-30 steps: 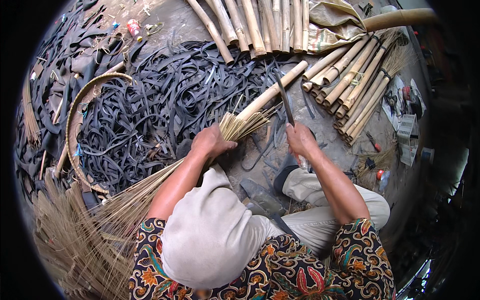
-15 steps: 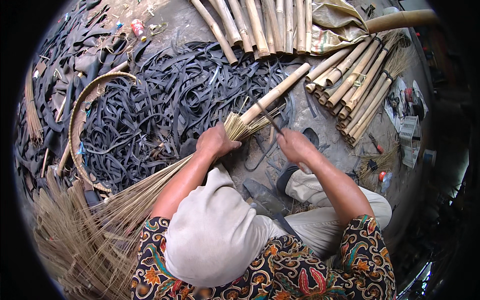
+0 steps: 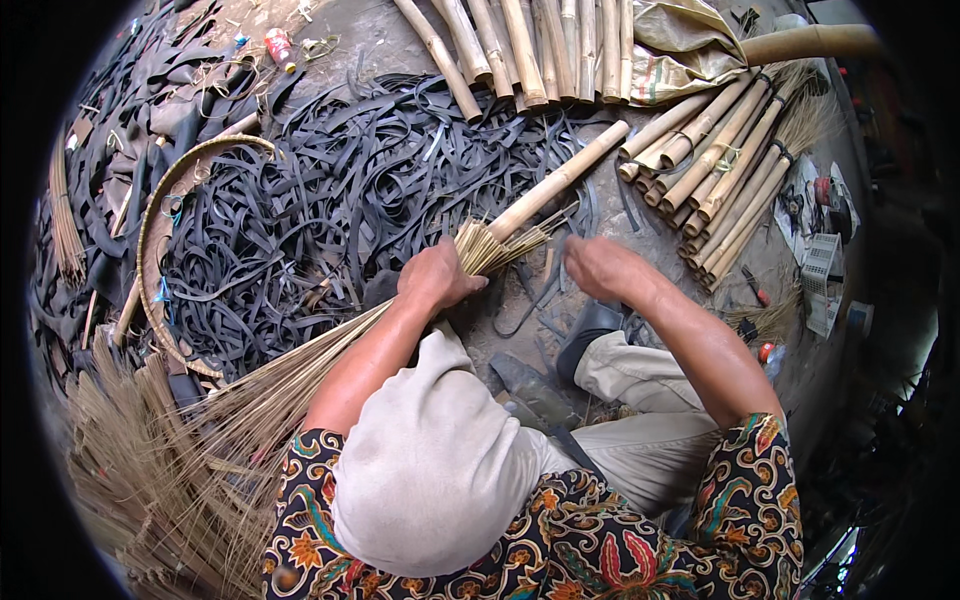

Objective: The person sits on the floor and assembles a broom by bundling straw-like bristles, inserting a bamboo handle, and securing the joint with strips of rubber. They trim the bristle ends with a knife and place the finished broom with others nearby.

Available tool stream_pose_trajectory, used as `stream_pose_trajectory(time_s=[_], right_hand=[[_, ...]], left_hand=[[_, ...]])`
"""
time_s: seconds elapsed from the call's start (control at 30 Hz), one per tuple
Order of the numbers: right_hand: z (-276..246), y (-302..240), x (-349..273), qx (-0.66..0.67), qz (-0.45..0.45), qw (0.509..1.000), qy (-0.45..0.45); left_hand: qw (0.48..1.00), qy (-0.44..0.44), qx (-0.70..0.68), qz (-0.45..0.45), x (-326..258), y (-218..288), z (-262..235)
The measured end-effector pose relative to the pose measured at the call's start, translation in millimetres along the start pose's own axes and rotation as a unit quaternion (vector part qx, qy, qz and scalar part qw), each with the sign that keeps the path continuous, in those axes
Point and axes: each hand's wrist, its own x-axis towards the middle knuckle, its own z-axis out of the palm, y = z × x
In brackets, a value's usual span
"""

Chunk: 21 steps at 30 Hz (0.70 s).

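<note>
My left hand (image 3: 436, 277) is wrapped round a bundle of thin straw stalks (image 3: 484, 250). A thick bamboo pole (image 3: 560, 180) rises out of the bundle's cut end and points to the upper right. The long brushy tails (image 3: 290, 385) of the stalks run back under my left forearm to the lower left. My right hand (image 3: 602, 267) is closed, just right of the cut stalk ends and apart from them. What its fingers hold, if anything, is hidden. Dark rubber strips (image 3: 390, 170) lie heaped beyond my left hand.
Several bamboo poles (image 3: 555, 60) lie at the far side beside a pale sack (image 3: 690, 50). Bound brooms with bamboo handles (image 3: 715, 170) are stacked at the right. A curved woven rim (image 3: 146, 240) edges the strip heap. Loose brush straw (image 3: 150, 480) spreads at the lower left.
My right hand has moved slightly right, away from the stalks. The dark, narrow blade-like piece between it and the pole no longer shows. My left hand keeps its grip on the bundle.
</note>
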Motion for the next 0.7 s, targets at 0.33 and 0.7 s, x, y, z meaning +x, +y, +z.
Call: stream_pose_trajectory(time_s=[0.33, 0.7], right_hand=[[48.3, -10.1, -3.5, 0.055, 0.012, 0.998, 0.001], [41.0, 48.9, -1.8, 0.011, -0.030, 0.998, 0.048]], left_hand=[[0.997, 0.063, 0.040, 0.017, -4.9, -0.3, 6.3], [0.991, -0.035, -0.091, 0.091, 39.6, -31.6, 25.5]])
